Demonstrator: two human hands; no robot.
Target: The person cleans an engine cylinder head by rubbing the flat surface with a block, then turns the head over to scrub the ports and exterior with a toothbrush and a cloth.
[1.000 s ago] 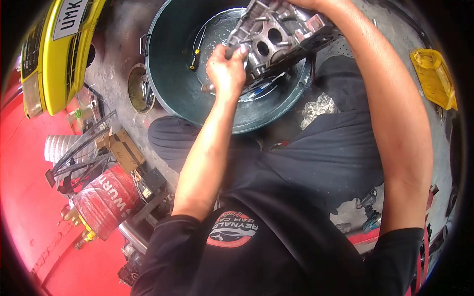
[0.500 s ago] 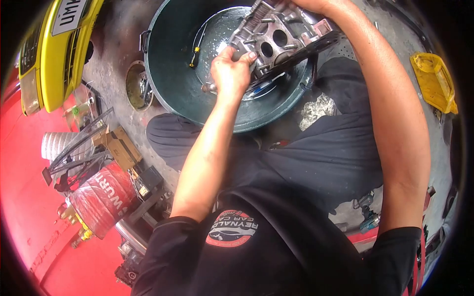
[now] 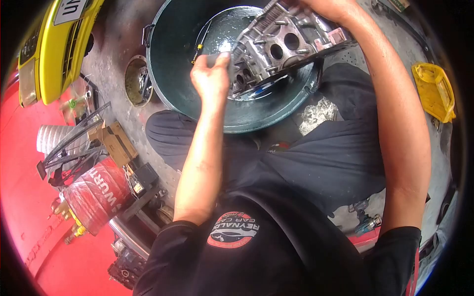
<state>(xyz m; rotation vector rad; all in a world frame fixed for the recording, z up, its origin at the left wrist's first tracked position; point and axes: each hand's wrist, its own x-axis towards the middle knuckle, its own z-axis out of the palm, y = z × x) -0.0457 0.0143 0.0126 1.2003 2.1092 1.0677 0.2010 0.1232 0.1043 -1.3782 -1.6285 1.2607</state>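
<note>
A metal engine cylinder head (image 3: 296, 37) with round ports and studs is tilted over a large dark green tub (image 3: 173, 96). At its upper right end is my right hand (image 3: 333, 9), gripping it, with the fingertips out of sight. My left hand (image 3: 211, 78) is just left of the head, closed on a small flat grey piece (image 3: 213, 60) pinched between thumb and fingers. What that piece is exactly, I cannot make out. Inside the tub, a yellow-and-black handled tool (image 3: 198, 51) lies beside a wet, shiny round bottom (image 3: 224, 32).
Left of the tub stands a round container (image 3: 136, 81) with parts in it. Further left are a yellow car bumper (image 3: 57, 64), a cardboard box (image 3: 118, 144) and a red wrapped drum (image 3: 98, 190). A yellow plastic piece (image 3: 433, 91) lies at right, a power drill (image 3: 368, 224) lower right.
My left hand has come away from the cylinder head and moved left, with the grey piece showing in it. The head has shifted slightly right, still in my right hand.
</note>
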